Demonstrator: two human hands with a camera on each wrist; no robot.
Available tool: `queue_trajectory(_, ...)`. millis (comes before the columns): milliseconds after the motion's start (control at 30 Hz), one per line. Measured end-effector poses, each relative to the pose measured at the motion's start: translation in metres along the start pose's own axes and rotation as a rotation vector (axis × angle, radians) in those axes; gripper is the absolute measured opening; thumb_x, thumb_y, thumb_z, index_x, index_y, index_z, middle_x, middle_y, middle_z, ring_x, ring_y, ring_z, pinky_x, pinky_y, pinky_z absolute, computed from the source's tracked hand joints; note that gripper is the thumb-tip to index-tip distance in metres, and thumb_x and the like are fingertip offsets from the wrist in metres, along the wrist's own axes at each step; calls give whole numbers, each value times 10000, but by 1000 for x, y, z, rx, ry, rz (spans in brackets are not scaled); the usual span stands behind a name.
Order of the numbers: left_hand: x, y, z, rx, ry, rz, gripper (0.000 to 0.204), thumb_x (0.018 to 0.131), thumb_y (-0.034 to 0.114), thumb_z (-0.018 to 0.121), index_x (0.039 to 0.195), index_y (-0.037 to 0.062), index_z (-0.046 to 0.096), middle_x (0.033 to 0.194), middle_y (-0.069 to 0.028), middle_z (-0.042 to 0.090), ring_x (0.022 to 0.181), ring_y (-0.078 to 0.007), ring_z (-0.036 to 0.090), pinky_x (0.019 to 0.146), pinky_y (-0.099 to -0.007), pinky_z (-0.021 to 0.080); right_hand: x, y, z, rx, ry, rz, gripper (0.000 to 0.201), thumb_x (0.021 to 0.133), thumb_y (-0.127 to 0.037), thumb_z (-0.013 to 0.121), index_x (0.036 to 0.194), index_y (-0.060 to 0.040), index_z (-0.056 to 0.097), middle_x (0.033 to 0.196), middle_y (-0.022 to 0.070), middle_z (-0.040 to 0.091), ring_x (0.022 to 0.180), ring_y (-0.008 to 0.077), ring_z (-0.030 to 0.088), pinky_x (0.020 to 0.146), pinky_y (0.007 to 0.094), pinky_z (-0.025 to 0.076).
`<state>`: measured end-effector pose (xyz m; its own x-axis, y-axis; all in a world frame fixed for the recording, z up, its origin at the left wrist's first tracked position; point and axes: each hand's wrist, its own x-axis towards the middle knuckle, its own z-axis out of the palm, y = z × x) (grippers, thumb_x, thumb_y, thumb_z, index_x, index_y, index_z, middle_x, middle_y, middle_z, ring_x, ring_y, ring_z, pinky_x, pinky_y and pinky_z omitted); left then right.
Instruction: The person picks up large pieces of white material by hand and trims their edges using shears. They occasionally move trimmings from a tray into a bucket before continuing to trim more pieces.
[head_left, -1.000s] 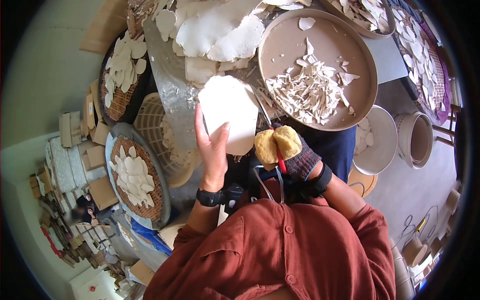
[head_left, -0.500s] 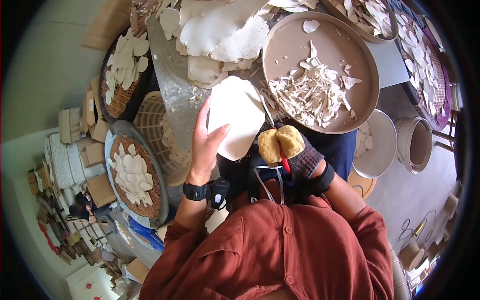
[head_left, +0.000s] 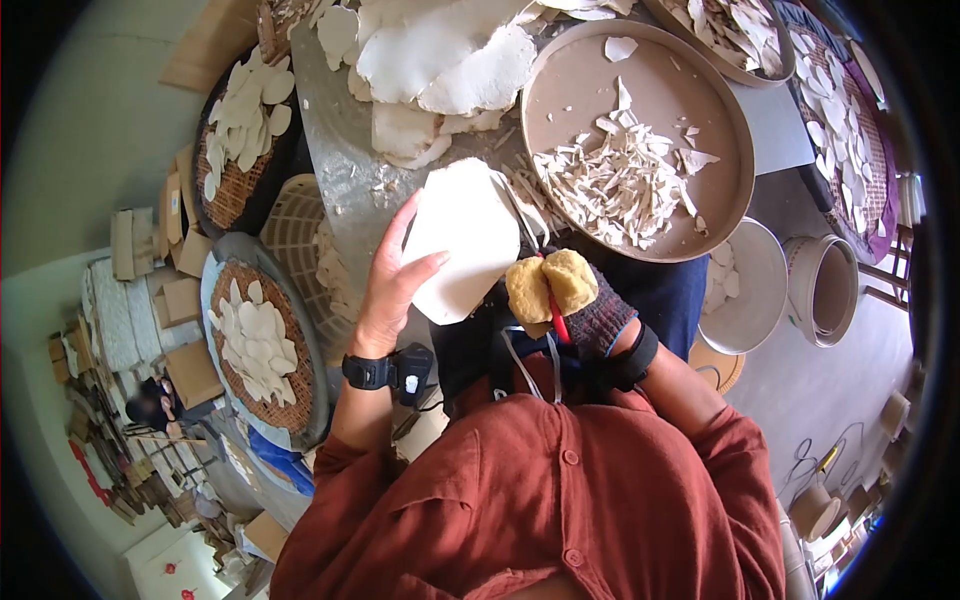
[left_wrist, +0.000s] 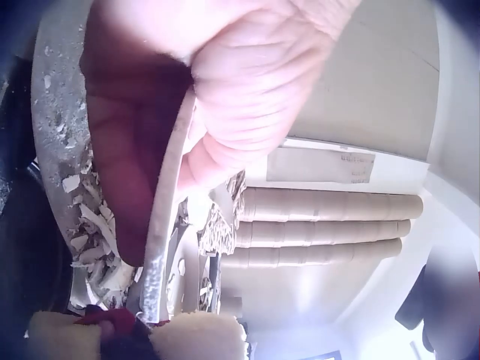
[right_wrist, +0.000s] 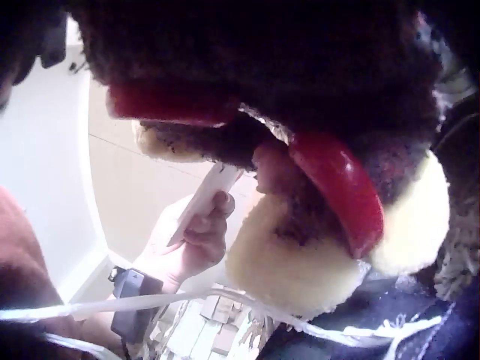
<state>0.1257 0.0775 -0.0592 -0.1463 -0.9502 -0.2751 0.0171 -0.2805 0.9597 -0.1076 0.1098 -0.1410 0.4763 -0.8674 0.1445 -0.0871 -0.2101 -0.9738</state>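
Slab (head_left: pixel 465 240) (white) in left hand (head_left: pixel 385 290); right hand (head_left: pixel 604 312) grips shears (head_left: pixel 557 320).

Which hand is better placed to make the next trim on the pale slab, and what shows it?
Probably the right hand: gloved, it grips the red-handled tool, whose metal end lies close to the edge of the pale slab. The left hand is occupied, pinching the slab between thumb and fingers.
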Motion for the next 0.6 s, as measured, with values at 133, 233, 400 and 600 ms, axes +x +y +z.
queue_trajectory(133,-4,9,1,15,-22,-11,698,770,-11,606,1400,27,308,1362,-106,402,1241,-185,396,1036,-302,311,-5,17,11,534,59,307,382,635,-218,718,953,-42,601,901,126,623,860,327,597,757,390,499)
queue_trajectory(233,-8,12,3,-2,-52,-30,699,770,-11,603,1402,30,307,1359,-105,407,1244,-184,395,1036,-302,313,-7,19,6,595,24,396,406,624,-235,730,956,-41,600,925,128,625,885,321,597,778,387,496)
queue_trajectory(400,-8,18,2,-53,-70,-109,699,769,-14,596,1404,36,308,1362,-105,404,1240,-181,402,1036,-303,315,-6,3,-1,-67,-64,6,206,817,-137,582,983,-15,597,954,96,639,904,227,618,827,332,493)
queue_trajectory(600,-6,23,-2,-56,-90,-163,697,764,-6,601,1400,38,318,1354,-94,418,1236,-175,406,1037,-298,307,-9,0,6,527,-37,340,146,895,-127,541,975,-23,606,924,70,650,872,171,628,815,306,488)
